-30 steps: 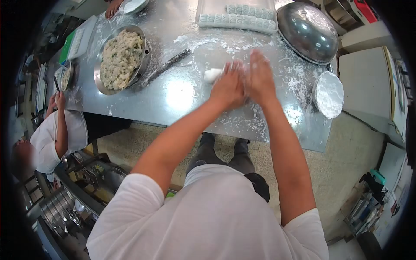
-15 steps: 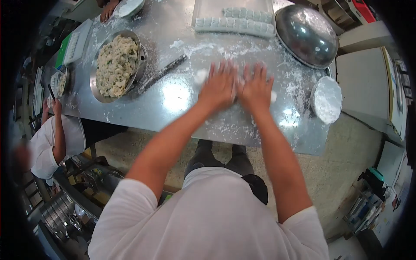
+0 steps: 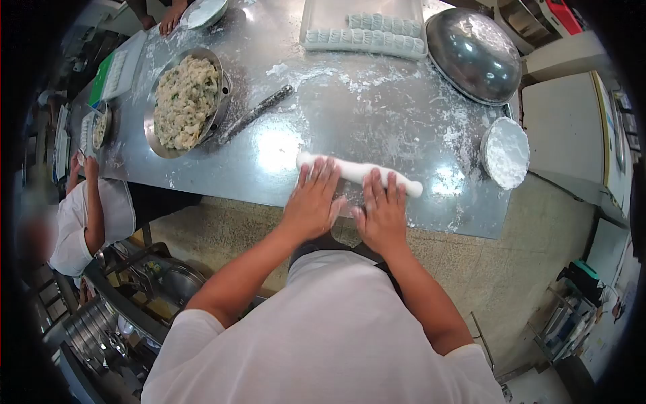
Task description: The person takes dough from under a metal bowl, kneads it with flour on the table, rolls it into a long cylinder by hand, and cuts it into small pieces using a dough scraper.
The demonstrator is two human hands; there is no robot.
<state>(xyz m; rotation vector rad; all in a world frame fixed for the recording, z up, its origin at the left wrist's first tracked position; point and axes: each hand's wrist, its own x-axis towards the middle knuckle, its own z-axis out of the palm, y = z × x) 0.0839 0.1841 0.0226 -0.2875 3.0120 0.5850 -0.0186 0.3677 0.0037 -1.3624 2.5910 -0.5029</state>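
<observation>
At the left of the metal table (image 3: 266, 172), a small bowl (image 3: 108, 128) contains pale filling. Beyond it, a white tray (image 3: 132, 55) carries a row of pale pieces (image 3: 114, 74). Next right, a large metal bowl (image 3: 149, 131) is heaped above its rim with green-flecked filling (image 3: 187, 101). At the far edge, a dish (image 3: 219, 19) appears to contain white powder; a second person's hand (image 3: 173, 19) rests beside it. A dark rod (image 3: 257, 113) lies right of the large bowl.

The left hand (image 3: 311, 202) is open, palm down, fingers extended onto the dough roll (image 3: 360, 171) left of its middle, gripping nothing. The roll lies near the table's near edge, its left end farther. Far beyond, a shallow tray (image 3: 326, 17) contains two rows of dumplings (image 3: 363, 40). The right hand (image 3: 385, 209), likewise open and flat, has its fingers on the roll right of its middle.

Far right, a domed metal vessel (image 3: 474, 57) lies inverted, its underside hidden. Nearer, a round bowl (image 3: 486, 153) contains white powder.
</observation>
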